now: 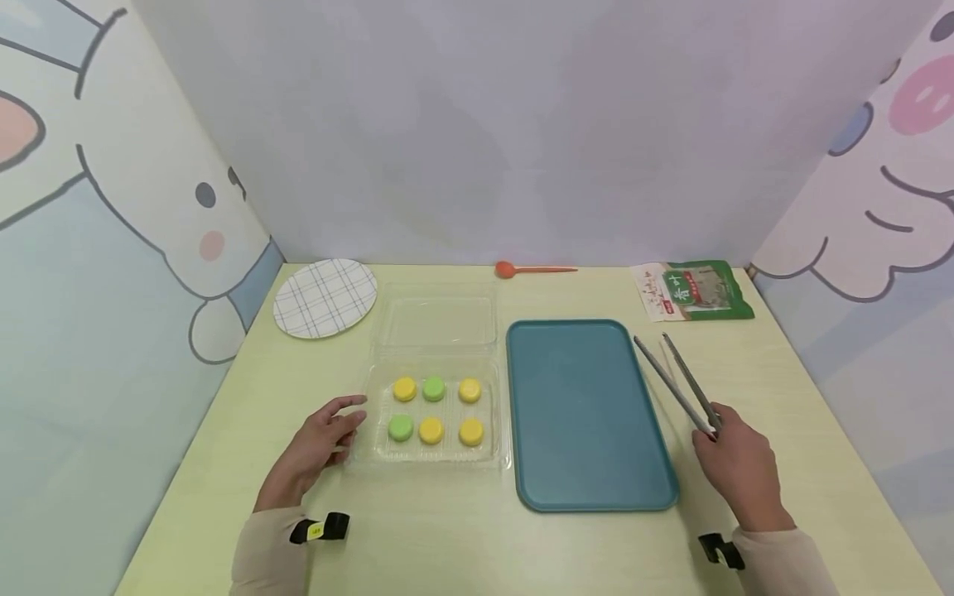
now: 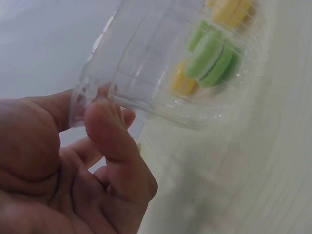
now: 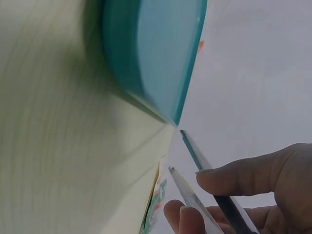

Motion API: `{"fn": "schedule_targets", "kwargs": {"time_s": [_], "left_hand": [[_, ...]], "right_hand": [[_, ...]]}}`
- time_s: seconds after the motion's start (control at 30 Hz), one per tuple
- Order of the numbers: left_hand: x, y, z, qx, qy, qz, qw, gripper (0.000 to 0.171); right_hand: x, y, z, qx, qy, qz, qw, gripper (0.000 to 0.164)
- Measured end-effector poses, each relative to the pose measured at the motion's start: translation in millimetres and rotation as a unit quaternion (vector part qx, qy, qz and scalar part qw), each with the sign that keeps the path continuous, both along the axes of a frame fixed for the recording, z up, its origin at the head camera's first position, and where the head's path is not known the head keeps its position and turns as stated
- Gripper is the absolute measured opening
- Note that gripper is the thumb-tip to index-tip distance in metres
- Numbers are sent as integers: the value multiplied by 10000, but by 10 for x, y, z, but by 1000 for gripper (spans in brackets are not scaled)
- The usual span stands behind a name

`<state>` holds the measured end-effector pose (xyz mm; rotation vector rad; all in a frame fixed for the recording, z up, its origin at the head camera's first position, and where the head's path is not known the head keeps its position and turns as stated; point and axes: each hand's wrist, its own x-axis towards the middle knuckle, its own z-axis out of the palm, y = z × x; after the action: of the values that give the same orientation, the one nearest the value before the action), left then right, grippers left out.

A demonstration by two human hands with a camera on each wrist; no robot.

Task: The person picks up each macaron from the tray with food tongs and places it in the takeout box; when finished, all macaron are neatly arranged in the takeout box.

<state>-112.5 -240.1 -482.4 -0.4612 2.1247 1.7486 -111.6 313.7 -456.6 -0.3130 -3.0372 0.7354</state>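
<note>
A clear plastic clamshell box (image 1: 436,454) lies with its lid (image 1: 440,321) folded back on the table. Inside sit several macarons, among them a yellow macaron (image 1: 431,430) and a green macaron (image 1: 400,427), set in two rows. At the box's left edge, my left hand (image 1: 320,443) pinches the rim between thumb and finger; the left wrist view shows the thumb (image 2: 109,129) against the clear plastic. My right hand (image 1: 741,463) grips metal tongs (image 1: 681,385), whose arms stand apart with nothing between their tips. The tongs hover beside the right edge of a blue tray (image 1: 589,414).
A checked plate (image 1: 325,298) lies at the back left. An orange spoon (image 1: 514,270) is by the back wall. A green and white food packet (image 1: 696,290) rests at the back right. Printed walls (image 1: 477,132) enclose the table on three sides.
</note>
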Motion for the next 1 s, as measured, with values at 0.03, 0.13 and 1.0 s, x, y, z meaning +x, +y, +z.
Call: {"fn": "schedule_targets", "kwargs": {"time_s": [0.03,0.13,1.0], "left_hand": [[-4,-2,3,-2,0,5,10000,46],[-6,-3,10,-1,-6,1,10000,46],[12,15,31,-121,9,-15,9999,48]], "right_hand": [[-11,8,-3,9,-31,-9,10000,50],[-38,22,-19,10,-120,-48,9999,52],[-199,96,-99,486,-1310,418,9893,72]]}}
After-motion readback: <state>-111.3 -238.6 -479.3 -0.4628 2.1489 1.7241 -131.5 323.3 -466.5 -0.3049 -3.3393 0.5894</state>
